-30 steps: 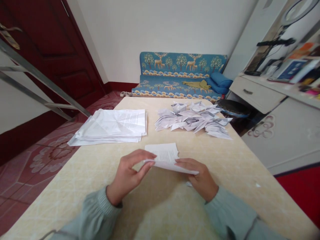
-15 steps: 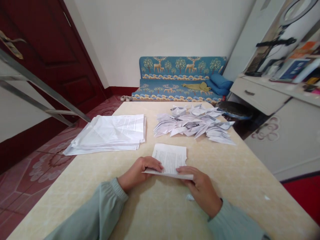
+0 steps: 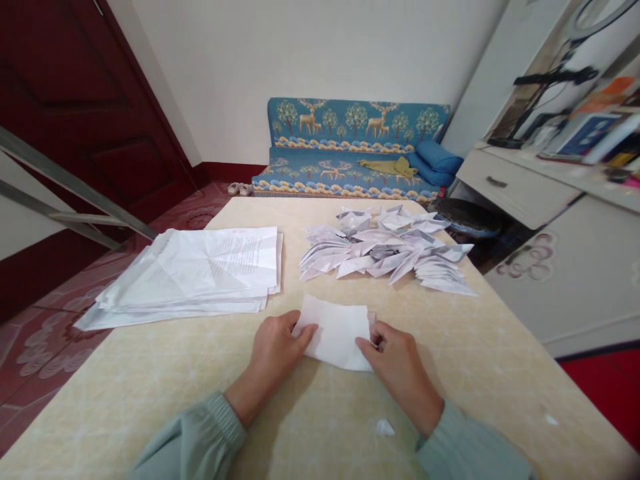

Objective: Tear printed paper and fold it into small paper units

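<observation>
A folded white sheet of paper (image 3: 336,332) lies flat on the beige table (image 3: 500,360) in front of me. My left hand (image 3: 273,350) presses its left edge with curled fingers. At the sheet's right edge, my right hand (image 3: 395,360) pinches the paper between thumb and fingers. Behind the sheet to the left sits a stack of flat printed sheets (image 3: 193,273). Behind it to the right lies a pile of folded paper pieces (image 3: 387,250).
A small paper scrap (image 3: 384,427) lies near my right wrist. A blue patterned sofa (image 3: 350,147) stands beyond the table, a dark stool (image 3: 467,217) and white cabinet (image 3: 560,247) to the right, a dark red door (image 3: 75,107) and metal rails to the left.
The sheet was held lifted with its printed side up; it has since been folded over and pressed flat on the table, blank side up. Both hands moved down and forward with it.
</observation>
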A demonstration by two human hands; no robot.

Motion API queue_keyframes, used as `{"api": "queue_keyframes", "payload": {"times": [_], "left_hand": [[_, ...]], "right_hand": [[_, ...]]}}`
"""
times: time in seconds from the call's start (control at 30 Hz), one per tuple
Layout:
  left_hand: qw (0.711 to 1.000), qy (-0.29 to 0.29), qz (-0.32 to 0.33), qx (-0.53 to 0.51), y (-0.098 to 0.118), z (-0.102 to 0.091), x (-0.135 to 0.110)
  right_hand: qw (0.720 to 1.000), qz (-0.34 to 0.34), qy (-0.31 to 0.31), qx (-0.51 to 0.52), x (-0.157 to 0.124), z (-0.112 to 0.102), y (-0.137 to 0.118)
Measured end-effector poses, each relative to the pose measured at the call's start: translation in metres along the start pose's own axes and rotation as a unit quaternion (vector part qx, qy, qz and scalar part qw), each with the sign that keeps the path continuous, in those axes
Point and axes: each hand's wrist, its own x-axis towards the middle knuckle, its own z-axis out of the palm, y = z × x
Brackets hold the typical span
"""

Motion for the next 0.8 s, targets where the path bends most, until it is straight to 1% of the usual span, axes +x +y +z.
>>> {"api": "queue_keyframes", "payload": {"times": [0.07,0.1,0.13,0.2,0.27,0.33,0.4,0.5,0.6,0.63,0.7,0.77,0.8], "left_hand": [[0.99,0.011,0.024,0.136,0.004,0.002,0.001],[0.981,0.012,0.04,0.19,0.005,0.002,0.001],[0.975,0.014,0.053,0.217,0.005,0.003,0.001],[0.97,0.017,0.082,0.226,0.004,0.003,0.0],[0.973,0.023,0.107,0.201,0.002,0.002,0.0],[0.978,0.029,0.121,0.167,-0.001,0.001,0.001],[0.982,0.026,0.128,0.137,-0.003,0.001,0.003],[0.987,0.007,0.137,0.086,-0.006,0.0,0.006],[0.99,-0.002,0.141,0.021,-0.01,0.002,0.007],[0.99,-0.003,0.138,-0.01,-0.012,0.002,0.007],[0.988,-0.008,0.125,-0.09,-0.015,0.001,0.008],[0.978,-0.004,0.109,-0.176,-0.017,-0.001,0.01],[0.972,0.007,0.102,-0.21,-0.017,-0.003,0.011]], "right_hand": [[1.0,0.007,-0.008,-0.023,0.001,0.001,-0.002],[0.999,0.011,-0.012,-0.039,0.0,0.001,-0.003],[0.998,0.012,-0.013,-0.058,-0.001,0.001,-0.005],[0.995,-0.003,-0.005,-0.101,-0.004,-0.001,-0.01],[0.991,-0.028,0.017,-0.129,-0.008,-0.004,-0.014],[0.99,-0.04,0.036,-0.132,-0.011,-0.006,-0.015],[0.992,-0.029,0.041,-0.115,-0.011,-0.007,-0.014],[0.998,0.007,0.046,-0.044,-0.008,-0.007,-0.011],[0.994,0.059,0.027,0.091,-0.001,-0.005,-0.009],[0.985,0.082,0.014,0.149,0.001,-0.005,-0.009],[0.958,0.118,-0.005,0.262,0.007,-0.005,-0.012],[0.928,0.126,-0.009,0.35,0.013,-0.006,-0.016],[0.917,0.124,-0.007,0.38,0.015,-0.006,-0.018]]}}
